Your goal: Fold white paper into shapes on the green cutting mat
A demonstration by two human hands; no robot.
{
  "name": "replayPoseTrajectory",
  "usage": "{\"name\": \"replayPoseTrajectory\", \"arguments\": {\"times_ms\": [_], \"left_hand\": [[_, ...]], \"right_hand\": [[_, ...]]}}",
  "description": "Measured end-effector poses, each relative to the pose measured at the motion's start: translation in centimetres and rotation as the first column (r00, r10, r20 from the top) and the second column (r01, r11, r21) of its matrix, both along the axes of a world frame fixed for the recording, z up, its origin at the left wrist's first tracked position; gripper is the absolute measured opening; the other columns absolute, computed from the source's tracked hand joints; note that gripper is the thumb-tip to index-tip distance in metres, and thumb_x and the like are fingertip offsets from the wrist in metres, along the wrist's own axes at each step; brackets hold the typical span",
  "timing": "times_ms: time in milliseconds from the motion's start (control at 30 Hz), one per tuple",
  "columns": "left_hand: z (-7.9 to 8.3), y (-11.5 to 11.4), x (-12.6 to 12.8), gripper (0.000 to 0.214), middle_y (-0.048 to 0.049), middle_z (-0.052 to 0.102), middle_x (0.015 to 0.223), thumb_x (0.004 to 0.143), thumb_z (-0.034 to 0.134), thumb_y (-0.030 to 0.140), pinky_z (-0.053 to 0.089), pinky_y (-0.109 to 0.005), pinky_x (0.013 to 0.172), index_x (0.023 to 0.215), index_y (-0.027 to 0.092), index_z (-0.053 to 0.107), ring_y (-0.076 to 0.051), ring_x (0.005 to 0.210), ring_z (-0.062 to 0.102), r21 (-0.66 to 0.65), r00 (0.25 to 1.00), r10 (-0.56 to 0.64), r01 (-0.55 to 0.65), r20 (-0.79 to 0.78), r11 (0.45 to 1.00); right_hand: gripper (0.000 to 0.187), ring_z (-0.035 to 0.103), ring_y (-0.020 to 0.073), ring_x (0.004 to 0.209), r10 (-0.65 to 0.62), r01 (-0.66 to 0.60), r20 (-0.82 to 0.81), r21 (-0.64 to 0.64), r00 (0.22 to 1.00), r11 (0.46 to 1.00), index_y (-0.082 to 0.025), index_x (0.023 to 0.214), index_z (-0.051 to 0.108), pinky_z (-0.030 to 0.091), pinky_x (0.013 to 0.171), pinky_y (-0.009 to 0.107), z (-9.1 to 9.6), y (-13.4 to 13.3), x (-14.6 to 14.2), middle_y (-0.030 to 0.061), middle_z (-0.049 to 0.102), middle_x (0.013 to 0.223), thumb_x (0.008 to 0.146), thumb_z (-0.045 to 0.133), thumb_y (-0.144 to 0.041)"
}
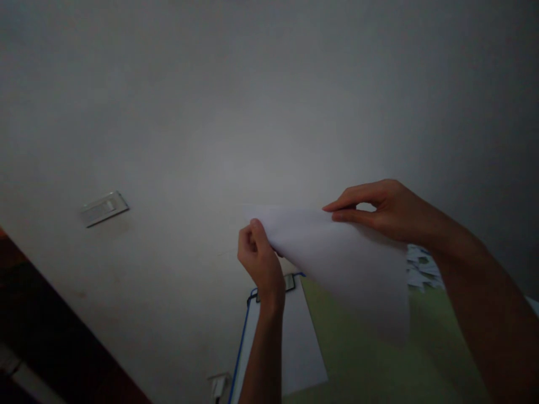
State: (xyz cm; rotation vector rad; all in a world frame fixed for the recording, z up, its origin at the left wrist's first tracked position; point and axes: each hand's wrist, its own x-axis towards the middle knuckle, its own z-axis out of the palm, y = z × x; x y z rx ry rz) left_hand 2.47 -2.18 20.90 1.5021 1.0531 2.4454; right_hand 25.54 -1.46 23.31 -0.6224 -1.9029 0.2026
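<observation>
I hold a white sheet of paper (pixel 345 264) up in front of a pale wall. My left hand (pixel 259 261) is closed, pinching the sheet's left corner between thumb and fingers. My right hand (pixel 381 210) pinches the upper right edge with thumb and fingertips pressed together. The sheet curves and hangs down to the right, above a light green surface (pixel 370 359).
A clipboard with a blue edge and white paper (pixel 295 342) lies on the green surface below my left wrist. A heap of white paper pieces (pixel 421 269) sits behind my right forearm. A wall switch (pixel 104 208) and a socket (pixel 219 386) are on the wall; dark wood (pixel 46 336) is at lower left.
</observation>
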Motion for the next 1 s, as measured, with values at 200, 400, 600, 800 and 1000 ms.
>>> {"name": "replayPoseTrajectory", "arguments": {"times_ms": [200,400,600,800,1000], "left_hand": [[-0.1,-0.5,0.5,0.044,0.0045,0.039,0.063,0.096,0.057,0.048,0.031,-0.022,0.054,0.066,0.018,0.047,-0.01,0.059,0.038,0.053,0.989,0.122,-0.118,-0.083,0.992],[0.0,-0.3,-0.3,0.041,0.0031,0.047,0.064,0.095,0.059,0.049,0.033,-0.023,0.057,0.069,0.017,0.057,-0.011,0.062,0.042,0.063,0.974,0.192,-0.185,-0.117,0.981],[0.0,-0.3,0.1,0.051,0.0053,0.031,0.062,0.095,0.056,0.054,0.027,-0.021,0.05,0.063,0.019,0.039,-0.009,0.056,0.031,0.046,0.999,0.021,-0.02,-0.025,0.999],[-0.7,0.4,-0.2,0.037,0.0048,0.043,0.062,0.091,0.065,0.047,0.035,-0.02,0.05,0.07,0.018,0.054,-0.009,0.055,0.041,0.037,0.982,-0.15,0.155,-0.116,0.987],[-0.7,1.1,-1.1,0.031,0.0026,0.055,0.065,0.089,0.068,0.044,0.038,-0.021,0.055,0.076,0.016,0.065,-0.01,0.059,0.048,0.048,0.983,0.014,-0.005,-0.183,0.999]], "right_hand": [[0.021,0.073,0.0241,0.094,-0.025,0.025,-0.006,-0.004,1.0,1.0,-0.028,0.099,0.081,0.057,0.083,0.037,0.3,-0.3,-0.3,0.0036,0.079,0.101,0.087,0.069,-0.04],[0.023,0.073,0.0225,0.094,-0.012,0.011,0.015,0.006,1.0,1.0,-0.028,0.101,0.081,0.057,0.085,0.035,0.3,-0.4,-0.5,0.0026,0.079,0.102,0.087,0.068,-0.04],[0.019,0.073,0.0251,0.092,-0.059,0.064,-0.087,0.051,0.994,0.997,-0.031,0.097,0.081,0.058,0.082,0.038,0.5,-1.0,-0.9,0.0023,0.079,0.099,0.087,0.069,-0.041],[0.016,0.073,0.0259,0.093,-0.101,0.113,-0.158,0.07,0.982,0.991,-0.032,0.097,0.081,0.058,0.085,0.04,0.1,-0.5,-0.5,0.0012,0.079,0.1,0.087,0.071,-0.039],[0.018,0.073,0.0244,0.092,-0.119,0.126,-0.132,0.05,0.984,0.991,-0.031,0.098,0.081,0.058,0.084,0.038,-0.3,0.4,-0.3,0.0018,0.079,0.101,0.087,0.069,-0.037]]}}
